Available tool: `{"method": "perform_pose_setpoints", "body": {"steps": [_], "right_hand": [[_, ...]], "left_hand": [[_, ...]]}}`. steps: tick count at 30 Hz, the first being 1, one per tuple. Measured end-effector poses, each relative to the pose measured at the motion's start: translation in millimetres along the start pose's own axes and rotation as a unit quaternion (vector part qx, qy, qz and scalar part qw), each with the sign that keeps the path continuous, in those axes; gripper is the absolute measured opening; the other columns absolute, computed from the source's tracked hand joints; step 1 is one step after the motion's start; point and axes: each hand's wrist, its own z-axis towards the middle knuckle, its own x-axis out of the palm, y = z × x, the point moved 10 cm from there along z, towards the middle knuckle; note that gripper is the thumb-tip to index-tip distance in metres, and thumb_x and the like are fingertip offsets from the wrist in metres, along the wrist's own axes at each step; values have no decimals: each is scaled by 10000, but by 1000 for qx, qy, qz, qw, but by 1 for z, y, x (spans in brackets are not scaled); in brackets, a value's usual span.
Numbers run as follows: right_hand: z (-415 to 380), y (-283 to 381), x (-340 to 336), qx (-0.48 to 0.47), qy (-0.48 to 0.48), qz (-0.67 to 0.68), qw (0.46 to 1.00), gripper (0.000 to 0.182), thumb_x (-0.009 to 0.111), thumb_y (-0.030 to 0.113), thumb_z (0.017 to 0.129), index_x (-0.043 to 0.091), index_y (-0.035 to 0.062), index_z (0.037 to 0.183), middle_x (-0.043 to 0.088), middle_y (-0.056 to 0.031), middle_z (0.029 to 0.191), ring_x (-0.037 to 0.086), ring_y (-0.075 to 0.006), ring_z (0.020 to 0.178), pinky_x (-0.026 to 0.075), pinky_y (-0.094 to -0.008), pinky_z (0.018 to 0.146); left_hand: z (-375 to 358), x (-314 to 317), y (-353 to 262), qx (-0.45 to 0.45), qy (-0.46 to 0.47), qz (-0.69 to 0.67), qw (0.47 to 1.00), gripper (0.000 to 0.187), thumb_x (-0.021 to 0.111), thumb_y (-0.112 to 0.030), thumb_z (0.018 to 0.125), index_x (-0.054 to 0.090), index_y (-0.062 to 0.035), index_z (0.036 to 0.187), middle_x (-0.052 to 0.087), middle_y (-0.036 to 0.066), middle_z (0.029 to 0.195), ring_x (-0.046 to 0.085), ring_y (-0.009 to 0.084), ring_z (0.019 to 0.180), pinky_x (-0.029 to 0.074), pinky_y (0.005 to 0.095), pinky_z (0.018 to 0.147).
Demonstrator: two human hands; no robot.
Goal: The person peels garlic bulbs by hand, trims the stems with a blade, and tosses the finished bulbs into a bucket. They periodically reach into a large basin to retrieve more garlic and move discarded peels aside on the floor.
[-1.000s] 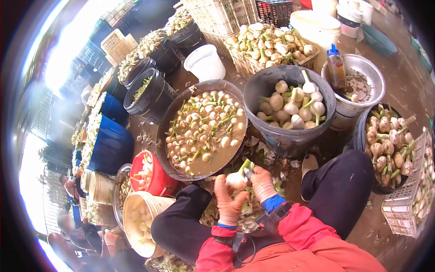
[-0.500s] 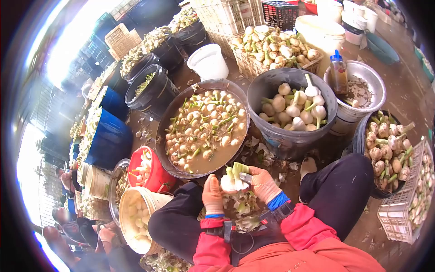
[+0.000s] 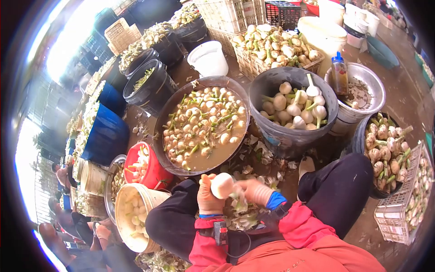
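My left hand (image 3: 210,197), in an orange glove, is closed round a white garlic bulb (image 3: 222,185) held up above my lap. Just right of the bulb is my gloved right hand (image 3: 257,192), fingers curled and smeared by motion. The small knife that showed in it a moment ago is hidden now. Pale, blurred peel (image 3: 237,194) hangs between the bulb and the right hand. Beneath both hands lies a heap of leafy peelings (image 3: 242,217).
Ahead stands a wide basin (image 3: 156,149) of muddy water with floating bulbs. Around me are a grey bucket (image 3: 272,138) of garlic, a red bucket (image 3: 158,174), a cream bucket (image 3: 152,199), and a crate (image 3: 392,222) at right. Another person's hand (image 3: 103,232) shows lower left.
The bulb has turned, so its round white side shows instead of the green stems. My right hand has moved slightly down and left and is blurred; the knife has gone out of sight.
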Motion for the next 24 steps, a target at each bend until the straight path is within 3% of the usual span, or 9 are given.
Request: {"method": "perform_pose_setpoints", "body": {"steps": [3,8,12,13,15,16,18,20,24], "right_hand": [[-23,39,28,-47,143,103,983,471,623,34,745,600,178,1193,666,-25,964,577,-121,831,458,-293,782],[-43,81,-85,-211,-106,540,808,437,673,111,798,535,6,1199,624,-136,1045,628,-196,837,540,-279,632],[-32,50,-117,-312,-118,642,690,388,632,81,801,548,43,1178,631,-131,974,624,-193,759,526,-266,563],[-24,34,-100,-200,-155,493,832,413,627,100,792,541,58,1194,637,-135,986,628,-217,798,522,-288,628],[8,-14,-57,-62,-131,79,986,438,594,126,774,545,90,1208,644,-128,1016,627,-249,873,500,-324,736],[32,-39,-24,-44,-70,-163,983,442,566,135,765,555,107,1206,646,-117,1034,621,-258,910,484,-338,780],[3,-46,14,95,67,-231,966,454,536,146,749,564,141,1203,637,-124,1056,601,-286,966,460,-366,834],[7,-43,50,2,124,-205,971,555,465,13,700,556,166,1225,625,-132,1109,615,-305,961,481,-387,801],[12,-45,56,76,153,-142,975,512,503,73,742,545,202,1236,612,-141,1118,583,-304,1001,458,-365,859]], "left_hand": [[24,-75,-8,19,-100,-27,994,421,614,-435,834,592,-68,1039,655,60,928,630,191,782,515,300,598],[2,-82,-19,78,-245,86,963,275,642,-405,834,590,-143,900,624,-44,823,593,96,732,427,200,549],[3,-85,-12,46,-239,69,967,293,646,-423,824,585,-164,946,623,-73,876,580,83,808,437,212,586],[5,-83,-11,38,-218,64,973,287,642,-414,829,587,-159,948,625,-70,885,582,86,826,440,216,601],[9,-75,-6,28,-192,63,979,281,639,-405,835,589,-155,950,627,-66,894,584,89,844,443,219,616],[10,-71,-2,14,-188,54,981,265,631,-385,845,592,-149,957,630,-55,911,588,98,859,450,223,621],[18,-54,5,0,-181,46,982,249,623,-365,855,596,-143,964,634,-44,927,593,107,875,458,228,626],[40,-3,10,1,-103,28,994,240,625,-320,860,597,-125,997,627,19,952,608,152,816,481,236,615],[57,164,0,-4,152,48,987,287,588,-264,885,568,-85,1109,608,91,1095,615,228,932,532,348,780]]}}
